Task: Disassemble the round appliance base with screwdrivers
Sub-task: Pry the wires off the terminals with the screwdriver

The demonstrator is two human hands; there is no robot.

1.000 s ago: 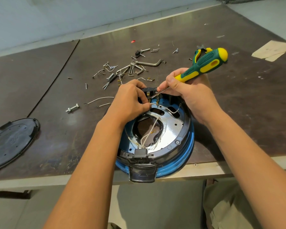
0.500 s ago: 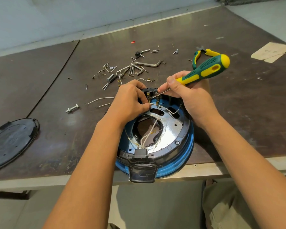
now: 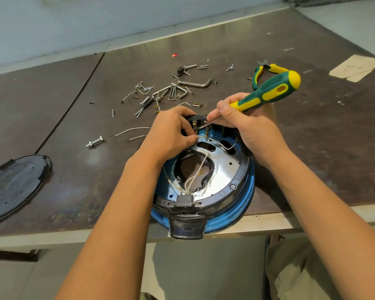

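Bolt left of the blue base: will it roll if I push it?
The bolt probably rolls little: its ends look wider than the shank, so it would likely curve round and stop. It looks metal, so it is probably stiff and heavy for its size.

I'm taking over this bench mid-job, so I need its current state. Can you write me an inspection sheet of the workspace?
Surface: dark brown worn tabletop, scuffed, metal-edged.
Job's things: round blue-and-black appliance base at the near edge, its black tab overhanging; green-and-yellow screwdriver, tip at the base's far terminals.
Clutter: loose screws, bolts and hex keys; green-and-yellow pliers; black round cover at left; paper scrap.
Hands: left hand pinches a white wire with its fingers; right hand grips the screwdriver.
Cables: white leads inside the base; cut wire pieces on the table.
Surroundings: pale wall behind; grey floor below.
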